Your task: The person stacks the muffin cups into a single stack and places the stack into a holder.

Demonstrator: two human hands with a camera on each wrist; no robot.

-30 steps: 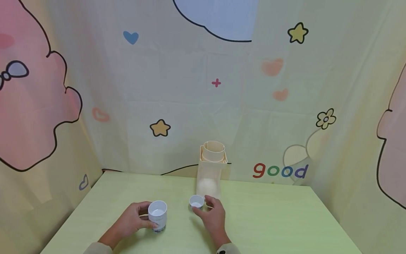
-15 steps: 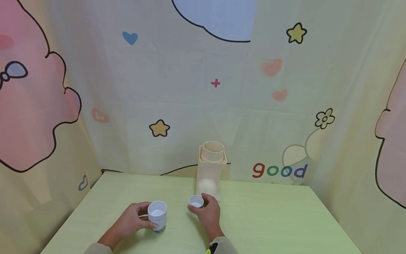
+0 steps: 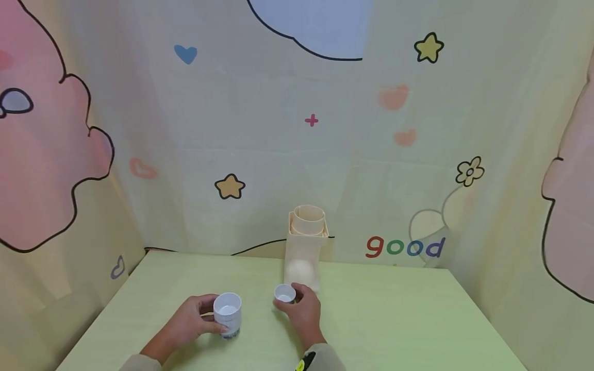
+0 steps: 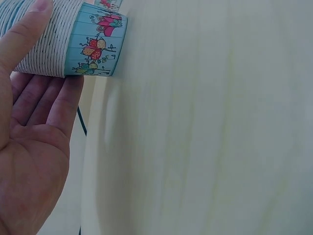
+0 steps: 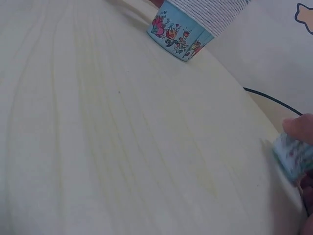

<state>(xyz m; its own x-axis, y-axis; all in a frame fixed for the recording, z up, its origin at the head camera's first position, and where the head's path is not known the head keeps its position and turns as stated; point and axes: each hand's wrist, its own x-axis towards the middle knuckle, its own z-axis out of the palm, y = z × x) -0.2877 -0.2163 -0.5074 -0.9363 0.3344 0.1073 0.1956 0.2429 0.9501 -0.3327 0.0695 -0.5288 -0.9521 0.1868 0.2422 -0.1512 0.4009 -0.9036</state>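
Observation:
On the pale green table [image 3: 399, 319] my left hand [image 3: 211, 318] grips a stack of white ribbed paper cups [image 3: 227, 312] that stands upright. In the left wrist view the stack [image 4: 68, 46] shows a blue flowered band at its base, with my thumb [image 4: 24, 29] on its side and the fingers behind it. My right hand [image 3: 290, 304] curls round a single small white cup [image 3: 284, 293] standing just right of the stack. The right wrist view shows that small cup [image 5: 292, 155] at the frame's right edge under a fingertip [image 5: 299, 128], and the stack [image 5: 188, 22] further off.
A cream plastic cup dispenser [image 3: 306, 247] stands at the back of the table, right behind the small cup. Cartoon-printed cloth walls [image 3: 139, 170] close in the table on the left, back and right. Bare tabletop lies to the right of my hands.
My right hand has slid a little forward and closed round the small cup. The left hand and the cup stack have stayed put.

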